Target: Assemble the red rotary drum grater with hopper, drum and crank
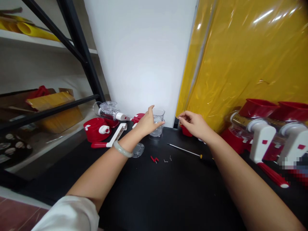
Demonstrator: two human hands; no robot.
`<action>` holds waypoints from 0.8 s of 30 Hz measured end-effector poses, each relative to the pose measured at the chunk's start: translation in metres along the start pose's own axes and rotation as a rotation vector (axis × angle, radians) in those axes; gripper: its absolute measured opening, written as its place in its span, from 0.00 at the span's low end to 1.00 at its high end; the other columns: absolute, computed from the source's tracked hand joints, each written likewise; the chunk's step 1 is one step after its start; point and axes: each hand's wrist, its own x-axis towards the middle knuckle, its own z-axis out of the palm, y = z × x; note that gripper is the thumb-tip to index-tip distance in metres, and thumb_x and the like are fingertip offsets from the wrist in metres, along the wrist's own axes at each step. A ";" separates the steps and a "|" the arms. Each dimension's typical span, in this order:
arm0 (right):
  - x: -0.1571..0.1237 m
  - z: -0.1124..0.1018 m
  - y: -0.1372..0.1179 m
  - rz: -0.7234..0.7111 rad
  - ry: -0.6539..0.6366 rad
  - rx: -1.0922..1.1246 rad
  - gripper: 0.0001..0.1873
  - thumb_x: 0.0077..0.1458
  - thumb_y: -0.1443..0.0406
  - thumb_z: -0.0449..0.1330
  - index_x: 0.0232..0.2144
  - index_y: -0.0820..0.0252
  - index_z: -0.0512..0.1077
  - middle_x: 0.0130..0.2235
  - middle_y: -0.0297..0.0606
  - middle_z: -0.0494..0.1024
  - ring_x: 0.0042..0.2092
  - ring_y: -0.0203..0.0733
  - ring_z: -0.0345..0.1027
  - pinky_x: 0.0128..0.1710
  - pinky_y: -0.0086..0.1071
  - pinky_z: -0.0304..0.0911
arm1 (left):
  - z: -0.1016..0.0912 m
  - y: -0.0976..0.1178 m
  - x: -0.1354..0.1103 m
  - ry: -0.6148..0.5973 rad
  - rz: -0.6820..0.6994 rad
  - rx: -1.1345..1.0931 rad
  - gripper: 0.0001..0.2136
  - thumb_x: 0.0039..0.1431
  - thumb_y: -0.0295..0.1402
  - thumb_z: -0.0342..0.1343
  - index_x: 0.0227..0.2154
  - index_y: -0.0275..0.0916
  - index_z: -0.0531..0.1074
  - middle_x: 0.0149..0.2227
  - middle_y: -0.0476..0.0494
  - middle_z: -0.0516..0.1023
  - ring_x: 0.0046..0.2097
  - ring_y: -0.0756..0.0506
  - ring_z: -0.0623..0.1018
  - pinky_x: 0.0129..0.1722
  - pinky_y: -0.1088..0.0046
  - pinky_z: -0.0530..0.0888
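Note:
My left hand [146,123] wraps round a clear plastic cup [158,123] standing at the back of the black table [168,192], thumb up against its side. A pale bangle [122,149] circles that wrist. My right hand [193,123] hovers just right of the cup with fingertips pinched together; what they pinch is too small to see. A small red part [185,131] sits right under that hand. A screwdriver [185,150] lies on the table in front of it, with a little red clip [154,158] and a few tiny screws [167,159] nearby.
Red and white hand-crank grinder pieces [103,130] and a clear drum [109,110] lie at the left. Two assembled grinders [262,134] stand at the right against a yellow plastic sheet [240,57]. A black metal shelf [48,110] rises at the left; a white panel [144,57] stands behind.

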 end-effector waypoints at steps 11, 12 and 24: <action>-0.004 -0.001 -0.008 -0.052 -0.028 -0.044 0.10 0.59 0.61 0.56 0.36 0.60 0.74 0.33 0.38 0.80 0.33 0.39 0.73 0.36 0.32 0.65 | -0.033 0.006 0.009 0.136 -0.118 -0.205 0.47 0.49 0.47 0.66 0.64 0.35 0.46 0.47 0.31 0.75 0.46 0.35 0.77 0.46 0.56 0.74; -0.005 -0.001 -0.012 -0.066 -0.039 -0.050 0.10 0.59 0.61 0.56 0.37 0.60 0.74 0.33 0.38 0.80 0.33 0.39 0.73 0.36 0.32 0.65 | -0.043 0.005 0.011 0.202 -0.132 -0.267 0.46 0.47 0.47 0.67 0.63 0.36 0.47 0.47 0.32 0.75 0.46 0.35 0.76 0.46 0.56 0.74; -0.031 0.083 -0.060 -0.411 -0.464 -0.142 0.12 0.60 0.65 0.58 0.44 0.64 0.74 0.45 0.45 0.77 0.49 0.45 0.69 0.51 0.37 0.63 | -0.116 0.015 0.007 0.471 0.131 -1.174 0.21 0.57 0.44 0.60 0.51 0.51 0.61 0.49 0.47 0.71 0.50 0.40 0.76 0.35 0.68 0.77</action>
